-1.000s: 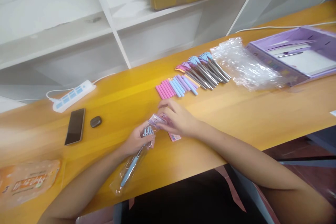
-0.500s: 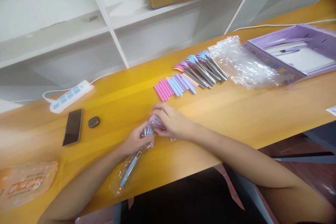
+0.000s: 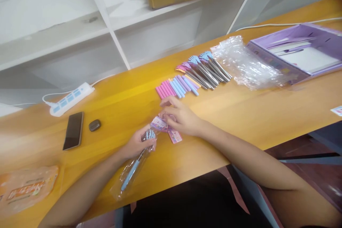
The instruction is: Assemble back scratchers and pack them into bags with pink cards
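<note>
My left hand is closed around a back scratcher in a clear plastic sleeve. Its light-blue hand-shaped head shows between my thumb and fingers, and the blue handle points down toward the table's front edge. At the head end, a small printed card lies against the sleeve's mouth; I cannot tell whether it is inside. My right hand is just over the cards, fingers bent and apart, partly covering them. Below its fingers lies a pink-edged card on the table.
Behind my hands lie several coloured handle grips and metal back scratcher rods. Clear plastic sleeves and a purple box are at right. At left are a phone, a black case, a power strip and an orange packet.
My right hand has drawn back slightly up and right from the sleeve's mouth, its fingers spreading. The printed cards now show. My left hand keeps its hold on the back scratcher.
</note>
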The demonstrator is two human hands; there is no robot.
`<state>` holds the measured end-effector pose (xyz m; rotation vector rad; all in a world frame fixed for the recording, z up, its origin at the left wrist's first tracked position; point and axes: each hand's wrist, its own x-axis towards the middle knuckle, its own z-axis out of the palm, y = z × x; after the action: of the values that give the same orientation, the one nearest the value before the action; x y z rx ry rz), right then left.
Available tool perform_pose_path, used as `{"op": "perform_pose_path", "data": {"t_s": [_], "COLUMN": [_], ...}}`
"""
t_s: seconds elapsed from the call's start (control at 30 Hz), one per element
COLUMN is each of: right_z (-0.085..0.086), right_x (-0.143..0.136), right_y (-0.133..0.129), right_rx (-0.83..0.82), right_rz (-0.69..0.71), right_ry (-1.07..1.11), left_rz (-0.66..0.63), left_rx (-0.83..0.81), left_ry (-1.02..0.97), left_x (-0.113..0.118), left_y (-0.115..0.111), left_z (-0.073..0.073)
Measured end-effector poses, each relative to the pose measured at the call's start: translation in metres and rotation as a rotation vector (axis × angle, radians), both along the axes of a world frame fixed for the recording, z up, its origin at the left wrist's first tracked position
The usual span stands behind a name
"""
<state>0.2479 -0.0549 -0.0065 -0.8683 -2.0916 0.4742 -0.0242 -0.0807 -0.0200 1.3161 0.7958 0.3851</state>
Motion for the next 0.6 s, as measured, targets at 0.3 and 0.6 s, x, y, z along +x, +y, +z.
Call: {"op": "perform_pose_path", "data": {"t_s": [0.3,0.6], "right_z": [-0.001,-0.002], "right_x": [0.005,0.04], "right_y": [0.012,0.027], "right_rx": [-0.187,-0.398], "right_rz": [-0.022,-0.11], "right_ry": [0.18,0.0], "left_rz": [0.027,0.128], "left_rx": [0.003,-0.046], "left_ry": [-0.032,-0.166], "left_x": [0.0,0.003], "left_y": [0.001,0.005], "left_z": [-0.001,0.004]}}
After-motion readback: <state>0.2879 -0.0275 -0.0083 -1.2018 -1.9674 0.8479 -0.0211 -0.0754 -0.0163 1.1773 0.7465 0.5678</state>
